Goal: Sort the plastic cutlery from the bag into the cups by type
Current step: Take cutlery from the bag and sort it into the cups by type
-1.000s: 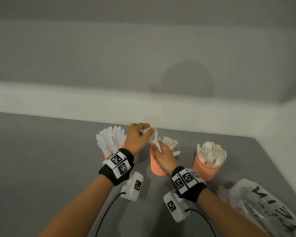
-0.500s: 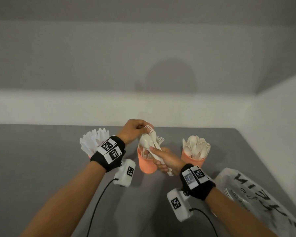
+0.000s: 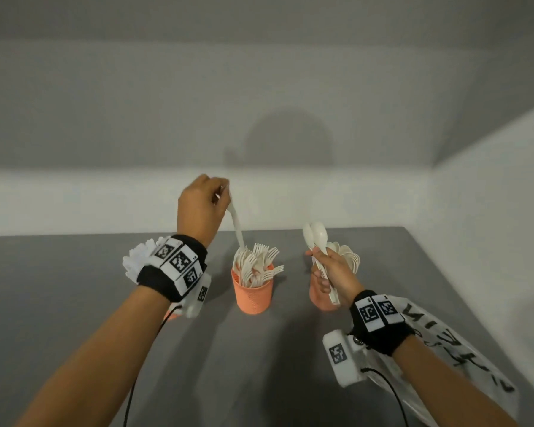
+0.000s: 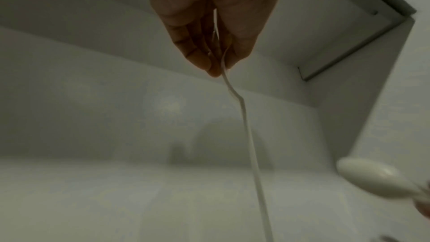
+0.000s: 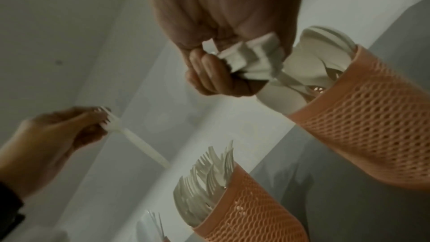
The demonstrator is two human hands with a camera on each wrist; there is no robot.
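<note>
1. Head view: left hand [image 3: 201, 208] pinches a single fork [image 3: 235, 222] by its tined end, the handle hanging down from the pinch with its tip just above the forks already standing in the middle cup [image 3: 253, 290]. The right hand [image 3: 330, 272] is closed round a small bundle of spoons [image 3: 315, 238], bowls up above the fist, handle ends poking out below it, in front of the spoon cup [image 3: 319, 295]. Beyond the left wrist, the white knives [image 3: 136, 261] fan out of a third cup. The printed bag [image 3: 444, 359] lies on the grey table [image 3: 59, 303], behind the right wrist.

2. Left wrist view: the fingertips [image 4: 210, 65] clamp the fork head edge-on and the handle runs straight down from them. To do this drop well, I judge the handle tip should be steered into a gap between the standing forks before the pinch lets go; released too high, it may bounce off the tines.

3. Right wrist view: the curled fingers [image 5: 207, 73] grip the spoon handles' butt ends tightly, just beside the mesh rim of the spoon cup. I would turn the bundle handles-down over that cup and lower it in together, so nothing strays into the fork cup below the fist.
</note>
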